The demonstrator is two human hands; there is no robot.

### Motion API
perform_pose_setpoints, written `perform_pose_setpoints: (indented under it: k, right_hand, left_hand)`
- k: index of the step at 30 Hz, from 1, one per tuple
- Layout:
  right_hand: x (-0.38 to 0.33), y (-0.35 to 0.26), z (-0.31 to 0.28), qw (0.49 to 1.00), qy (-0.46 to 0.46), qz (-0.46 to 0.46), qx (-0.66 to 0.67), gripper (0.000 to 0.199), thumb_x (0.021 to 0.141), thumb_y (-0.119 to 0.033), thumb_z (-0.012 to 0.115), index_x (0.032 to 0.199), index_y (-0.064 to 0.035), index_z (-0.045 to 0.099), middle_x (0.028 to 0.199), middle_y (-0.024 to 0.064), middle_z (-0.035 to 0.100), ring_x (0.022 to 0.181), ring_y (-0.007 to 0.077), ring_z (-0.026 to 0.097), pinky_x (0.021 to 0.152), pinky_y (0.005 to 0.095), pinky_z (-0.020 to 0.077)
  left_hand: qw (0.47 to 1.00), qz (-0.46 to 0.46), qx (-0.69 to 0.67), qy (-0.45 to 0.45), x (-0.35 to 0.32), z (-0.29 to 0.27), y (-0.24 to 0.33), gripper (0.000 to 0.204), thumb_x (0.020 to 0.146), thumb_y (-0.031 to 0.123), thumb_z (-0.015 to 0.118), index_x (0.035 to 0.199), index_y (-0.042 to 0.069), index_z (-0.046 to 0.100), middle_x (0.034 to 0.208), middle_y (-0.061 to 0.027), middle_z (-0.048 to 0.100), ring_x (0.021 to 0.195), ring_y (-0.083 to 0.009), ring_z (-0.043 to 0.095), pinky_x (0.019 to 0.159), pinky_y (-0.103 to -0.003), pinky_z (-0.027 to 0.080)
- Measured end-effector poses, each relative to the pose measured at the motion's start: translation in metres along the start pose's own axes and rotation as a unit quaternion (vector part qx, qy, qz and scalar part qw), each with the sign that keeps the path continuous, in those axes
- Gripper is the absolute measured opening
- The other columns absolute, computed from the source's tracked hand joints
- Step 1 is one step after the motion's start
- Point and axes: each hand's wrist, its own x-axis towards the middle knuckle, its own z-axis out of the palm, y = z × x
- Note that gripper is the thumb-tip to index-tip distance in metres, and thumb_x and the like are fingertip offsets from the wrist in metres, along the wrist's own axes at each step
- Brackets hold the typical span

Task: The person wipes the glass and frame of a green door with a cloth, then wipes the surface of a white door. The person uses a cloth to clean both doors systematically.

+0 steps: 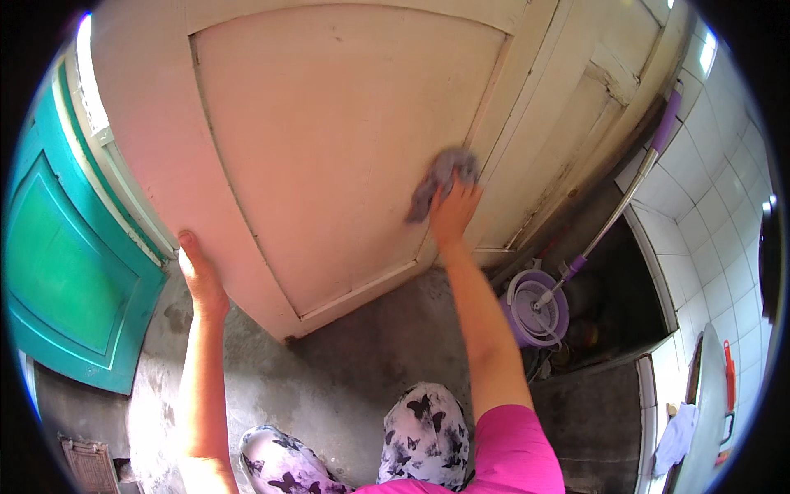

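Observation:
A cream wooden door [346, 107] with a recessed panel stands in front of me, its surface worn at the edges. My right hand [455, 216] presses a crumpled grey-purple cloth [444, 174] against the door, near the right border of the panel. The cloth hides part of the fingers. At the door's left edge my left hand [202, 276] grips the wood, thumb on the near face and the other fingers out of sight behind it.
To the left is a green door [70, 272]. On the right a purple mop bucket [535, 306] holds a mop with a metal handle [617, 210], leaning toward the white tiled wall [716, 198]. A pale cloth [676, 436] hangs at lower right. The floor [354, 362] is grey concrete.

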Motion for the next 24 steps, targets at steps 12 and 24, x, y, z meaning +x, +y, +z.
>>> perform_pose_setpoints:
  k: [12, 24]
  right_hand:
    - [-0.152, -0.037, 0.011, 0.631, -0.177, 0.665, 0.358, 0.066, 0.099, -0.022, 0.063, 0.154, 0.0017, 0.034, 0.155, 0.018, 0.043, 0.142, 0.0327, 0.042, 0.116, 0.0415, 0.0342]
    - [0.132, -0.039, -0.017, 0.969, 0.103, -0.042, 0.221, 0.06, 0.095, -0.022, 0.066, 0.144, 0.0046, 0.043, 0.144, 0.0315, 0.044, 0.13, 0.0478, 0.042, 0.111, 0.0538, 0.0347]
  left_hand:
    - [0.998, 0.027, 0.055, 0.006, -0.006, -0.014, 0.005, 0.09, 0.102, 0.07, 0.04, 0.153, -0.004, 0.036, 0.155, -0.0132, 0.042, 0.143, -0.0249, 0.039, 0.12, -0.04, 0.029]
    - [0.995, 0.044, 0.064, 0.062, 0.002, -0.007, 0.003, 0.088, 0.102, 0.071, 0.041, 0.152, -0.001, 0.034, 0.154, -0.0111, 0.039, 0.143, -0.023, 0.036, 0.12, -0.04, 0.028]
